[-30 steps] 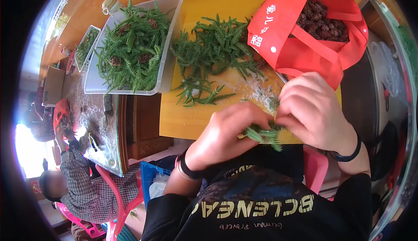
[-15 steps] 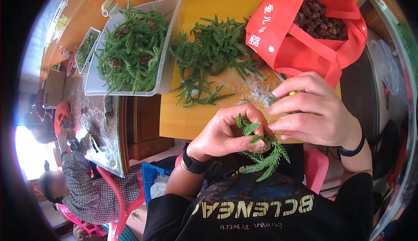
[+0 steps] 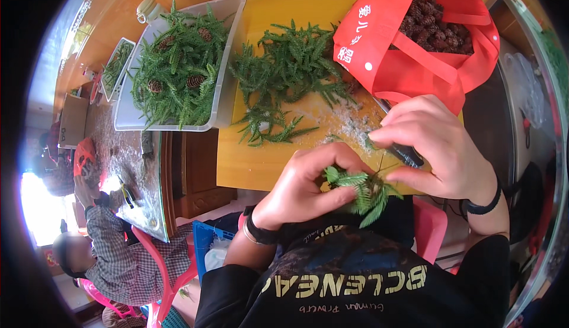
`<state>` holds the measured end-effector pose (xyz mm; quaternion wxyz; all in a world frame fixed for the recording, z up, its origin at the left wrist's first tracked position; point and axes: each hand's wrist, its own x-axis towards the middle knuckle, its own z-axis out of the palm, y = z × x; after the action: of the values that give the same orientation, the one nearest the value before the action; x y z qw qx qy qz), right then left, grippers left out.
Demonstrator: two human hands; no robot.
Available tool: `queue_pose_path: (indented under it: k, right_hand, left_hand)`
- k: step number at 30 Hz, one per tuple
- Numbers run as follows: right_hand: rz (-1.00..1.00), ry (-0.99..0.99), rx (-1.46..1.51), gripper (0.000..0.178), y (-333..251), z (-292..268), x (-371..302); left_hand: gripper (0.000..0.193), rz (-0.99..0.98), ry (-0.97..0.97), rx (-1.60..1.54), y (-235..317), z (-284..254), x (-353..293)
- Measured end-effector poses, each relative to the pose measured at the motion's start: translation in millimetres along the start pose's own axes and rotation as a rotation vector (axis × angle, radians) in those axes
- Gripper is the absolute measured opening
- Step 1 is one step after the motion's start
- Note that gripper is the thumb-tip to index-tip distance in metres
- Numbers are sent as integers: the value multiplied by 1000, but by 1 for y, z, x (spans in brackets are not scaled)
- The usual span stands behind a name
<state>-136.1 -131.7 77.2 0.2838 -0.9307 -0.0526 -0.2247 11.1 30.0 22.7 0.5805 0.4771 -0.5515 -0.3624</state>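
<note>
My left hand [image 3: 317,183] is closed around a green artificial pine sprig [image 3: 370,194], its needles pointing out past the thumb. A thin dark wire stands up from the sprig. The pine cone seen with it earlier is mostly hidden now. My right hand [image 3: 435,144] hovers just right of the sprig, thumb and forefinger apart and nothing visible between them. Beneath its fingers lies a black-handled tool [image 3: 406,154] on the yellow board [image 3: 255,165]; its kind is partly covered. Loose pine sprigs [image 3: 290,61] lie on the board beyond my hands.
A red bag [image 3: 385,61] full of brown pine cones [image 3: 430,26] stands far right. At the left, a clear plastic bin [image 3: 223,100] holds sprigs with pine cones. White crumbs [image 3: 352,123] lie mid-board. Further left, a person in a checked sleeve [image 3: 109,233] sits by another table [image 3: 139,168].
My right fingers have spread apart, uncovering the black-handled tool. The sprig has turned in my left hand, hiding the cone. The co-worker's hand has shifted near a red bag.
</note>
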Motion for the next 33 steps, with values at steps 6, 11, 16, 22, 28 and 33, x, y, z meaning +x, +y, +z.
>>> queue_pose_path:
  k: [6,11,16,22,28,33]
  right_hand:
    - [-237,-22,-65,20,6,0,0]
    - [-262,-62,-120,19,3,-5,3]
    - [-67,-103,-180,21,1,-4,2]
    - [102,-139,111,24,3,-6,-1]
    - [-208,-32,-14,25,4,-2,1]
    - [-182,-18,-33,20,4,-3,0]
  left_hand:
    - [14,-188,-106,-447,-7,-1,-5]
    - [18,-177,-49,-371,-1,1,-2]
    - [23,248,-1,654,16,12,8]
    - [17,-46,-22,98,4,3,0]
    - [15,-242,-105,-528,-8,2,-8]
    - [16,-270,-46,-436,0,6,-4]
